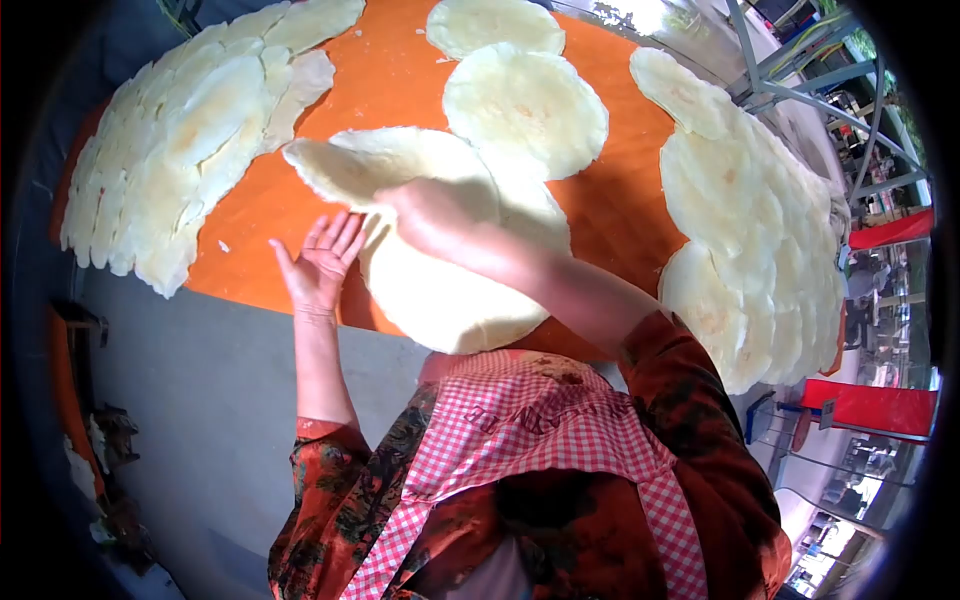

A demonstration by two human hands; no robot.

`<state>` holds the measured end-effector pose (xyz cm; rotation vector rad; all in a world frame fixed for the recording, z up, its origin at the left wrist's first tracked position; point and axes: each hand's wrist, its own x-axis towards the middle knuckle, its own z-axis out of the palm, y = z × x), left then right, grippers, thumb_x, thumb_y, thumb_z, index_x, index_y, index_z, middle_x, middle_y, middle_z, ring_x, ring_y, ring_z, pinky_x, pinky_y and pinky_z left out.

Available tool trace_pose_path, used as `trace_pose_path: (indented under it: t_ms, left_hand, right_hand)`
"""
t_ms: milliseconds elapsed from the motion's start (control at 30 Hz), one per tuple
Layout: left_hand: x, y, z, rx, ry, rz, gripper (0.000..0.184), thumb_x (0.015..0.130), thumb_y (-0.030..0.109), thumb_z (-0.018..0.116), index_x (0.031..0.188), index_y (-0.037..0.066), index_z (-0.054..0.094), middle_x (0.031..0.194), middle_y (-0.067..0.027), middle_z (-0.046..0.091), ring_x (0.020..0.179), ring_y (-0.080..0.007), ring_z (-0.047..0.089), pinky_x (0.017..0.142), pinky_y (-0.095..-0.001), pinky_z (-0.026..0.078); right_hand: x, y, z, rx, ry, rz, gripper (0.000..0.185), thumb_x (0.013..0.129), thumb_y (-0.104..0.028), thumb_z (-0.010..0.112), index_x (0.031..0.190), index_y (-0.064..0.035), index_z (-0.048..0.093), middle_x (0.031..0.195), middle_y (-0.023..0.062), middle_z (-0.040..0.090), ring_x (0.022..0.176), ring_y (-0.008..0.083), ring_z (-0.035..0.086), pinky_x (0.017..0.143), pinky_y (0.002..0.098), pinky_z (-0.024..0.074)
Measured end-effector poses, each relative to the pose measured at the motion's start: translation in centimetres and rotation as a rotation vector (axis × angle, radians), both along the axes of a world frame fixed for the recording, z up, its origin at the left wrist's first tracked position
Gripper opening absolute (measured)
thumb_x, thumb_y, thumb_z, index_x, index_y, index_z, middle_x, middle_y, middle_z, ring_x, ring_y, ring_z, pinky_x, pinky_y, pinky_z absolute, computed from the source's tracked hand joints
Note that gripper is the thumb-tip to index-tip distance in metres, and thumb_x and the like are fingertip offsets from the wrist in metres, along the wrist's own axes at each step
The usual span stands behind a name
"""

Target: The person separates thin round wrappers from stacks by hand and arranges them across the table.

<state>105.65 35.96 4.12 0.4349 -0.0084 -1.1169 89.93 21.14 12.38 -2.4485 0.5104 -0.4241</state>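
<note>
My left hand (322, 268) is open beside the near edge of the orange table, palm up and fingers spread, holding nothing. My right hand (425, 215), a little blurred, is closed at the edge of a thin round flatbread (400, 152), whose left side is raised and folded. Beneath it lies another large pale flatbread (450, 300), reaching to the table's near edge in front of my apron. Two more flatbreads, one in the middle (525, 110) and one at the far edge (495, 27), lie beyond, partly overlapping.
Overlapping flatbreads cover the left end (200, 130) and right end (750, 220) of the orange table (380, 75). Metal framework (800, 90) stands beyond the right end. Red panels (870, 405) are farther right. Grey floor (200, 390) shows at the near left.
</note>
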Motion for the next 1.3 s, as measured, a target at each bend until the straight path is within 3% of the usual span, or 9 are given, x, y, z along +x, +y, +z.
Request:
trace_pose_path:
  t_ms: [200, 333, 467, 633, 700, 733, 933, 1100, 1300]
  left_hand:
    - [2.1, 3.9, -5.5, 0.339, 0.014, 0.075, 0.077, 0.086, 0.071, 0.038, 0.124, 0.005, 0.047, 0.126, -0.0158, 0.051, 0.120, -0.0313, 0.048, 0.099, -0.0639, 0.036]
    - [1.9, 5.5, -4.4, 0.201, -0.115, 0.175, 0.071, 0.091, 0.052, 0.050, 0.139, 0.003, 0.035, 0.138, -0.0161, 0.045, 0.124, -0.0321, 0.045, 0.105, -0.0452, 0.038]
    - [4.8, 7.5, -4.4, 0.311, -0.191, 0.345, 0.050, 0.095, 0.029, 0.053, 0.135, 0.002, 0.042, 0.133, -0.0169, 0.050, 0.120, -0.0310, 0.050, 0.101, -0.0470, 0.043]
    - [7.2, 10.8, -9.5, 0.660, -0.404, 0.453, 0.044, 0.083, 0.001, 0.064, 0.122, 0.002, 0.044, 0.112, -0.0147, 0.058, 0.097, -0.0260, 0.061, 0.080, -0.0382, 0.053]
    - [6.9, 11.8, -11.4, 0.854, -0.388, 0.439, 0.038, 0.082, 0.000, 0.064, 0.114, 0.003, 0.044, 0.105, -0.0121, 0.060, 0.090, -0.0235, 0.061, 0.074, -0.0348, 0.053]
    - [6.2, 11.8, -10.5, 0.822, -0.420, 0.406, 0.036, 0.080, -0.001, 0.065, 0.108, 0.005, 0.043, 0.100, -0.0110, 0.058, 0.086, -0.0220, 0.060, 0.070, -0.0325, 0.051]
    - [5.4, 10.9, -9.8, 0.964, -0.512, 0.405, 0.042, 0.080, -0.002, 0.063, 0.116, 0.003, 0.044, 0.110, -0.0115, 0.055, 0.093, -0.0229, 0.059, 0.076, -0.0340, 0.051]
    - [0.7, 8.6, -4.2, 1.297, -1.369, 0.730, 0.037, 0.086, 0.007, 0.063, 0.119, -0.001, 0.048, 0.109, -0.0096, 0.053, 0.088, -0.0170, 0.054, 0.078, -0.0278, 0.047]
    - [-9.2, -0.5, -0.2, 0.344, -0.320, -0.005, 0.050, 0.096, 0.046, 0.046, 0.125, 0.006, 0.047, 0.111, -0.0135, 0.057, 0.102, -0.0294, 0.059, 0.087, -0.0437, 0.051]
  right_hand:
    - [5.6, 3.1, 6.4, 0.134, -0.117, 0.121, 0.016, 0.073, 0.000, 0.056, 0.084, -0.0025, 0.067, 0.081, 0.0231, 0.063, 0.082, 0.0404, 0.062, 0.073, 0.0454, 0.0483]
    - [10.0, -1.1, 9.7, 0.480, -0.183, 0.106, 0.021, 0.074, 0.001, 0.059, 0.094, 0.0035, 0.065, 0.084, 0.0155, 0.068, 0.080, 0.0235, 0.066, 0.070, 0.0360, 0.0518]
    - [8.3, -8.9, 5.4, 0.876, -0.298, 0.071, 0.043, 0.078, -0.010, 0.069, 0.117, 0.0027, 0.056, 0.110, 0.0130, 0.064, 0.099, 0.0211, 0.062, 0.084, 0.0345, 0.0495]
    - [-8.8, -18.0, -13.9, 0.029, -0.059, -0.599, 0.047, 0.074, -0.023, 0.071, 0.112, 0.0001, 0.056, 0.108, 0.0194, 0.062, 0.100, 0.0291, 0.061, 0.084, 0.0359, 0.0481]
    - [-16.4, -15.4, -16.0, 0.391, 0.099, -0.862, 0.049, 0.074, -0.035, 0.070, 0.102, 0.0032, 0.058, 0.103, 0.0214, 0.063, 0.094, 0.0339, 0.061, 0.077, 0.0407, 0.0484]
    - [-18.7, -13.7, -18.7, 0.107, 0.278, -1.035, 0.045, 0.073, -0.033, 0.072, 0.097, 0.0038, 0.059, 0.097, 0.0209, 0.064, 0.089, 0.0299, 0.063, 0.075, 0.0380, 0.0489]
    - [-20.7, -9.9, -15.1, 1.110, -0.076, -0.745, 0.043, 0.066, -0.012, 0.074, 0.103, 0.0087, 0.063, 0.096, 0.0129, 0.067, 0.085, 0.0238, 0.064, 0.076, 0.0350, 0.0495]
    - [-16.5, -12.4, 1.3, 0.753, -0.256, -0.396, 0.033, 0.072, -0.013, 0.066, 0.101, 0.0043, 0.065, 0.091, 0.0117, 0.067, 0.084, 0.0209, 0.063, 0.075, 0.0338, 0.0489]
    - [-11.6, -6.8, 12.6, -0.034, -0.075, 0.059, 0.017, 0.080, -0.018, 0.062, 0.090, -0.0041, 0.066, 0.076, 0.0090, 0.065, 0.069, 0.0183, 0.063, 0.062, 0.0351, 0.0492]
